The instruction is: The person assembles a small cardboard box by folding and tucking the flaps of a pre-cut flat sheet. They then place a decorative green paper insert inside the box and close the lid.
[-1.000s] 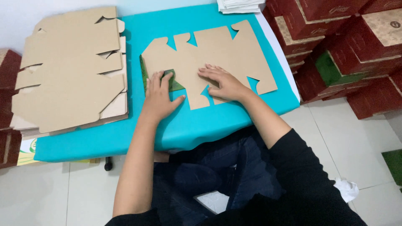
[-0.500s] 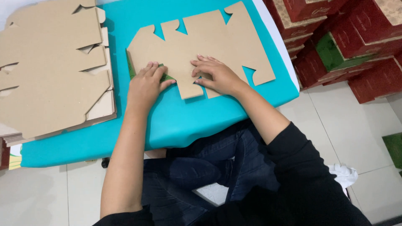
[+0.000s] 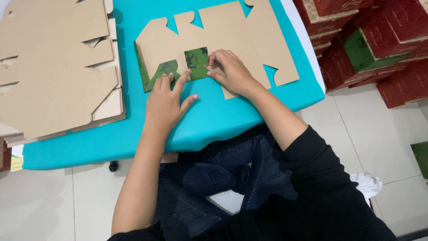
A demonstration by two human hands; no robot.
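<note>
The flat cardboard box blank point(image 3: 232, 40) lies on the turquoise table point(image 3: 214, 116), brown side up; its long axis runs from the near left to the far right, a little tilted. At its near-left corner two flaps are turned over and show a green printed side (one small square, one slanted strip at the edge). The left hand point(image 3: 166, 100) rests flat with spread fingers on the slanted green flap point(image 3: 158, 73); the flap lies just ahead of the palm. The right hand point(image 3: 232, 73) is nearer to the square green flap point(image 3: 196, 62); its fingertips pinch lightly at that flap's right edge, not closed around anything. A stack of similar blanks point(image 3: 53, 71) lies to the left.
</note>
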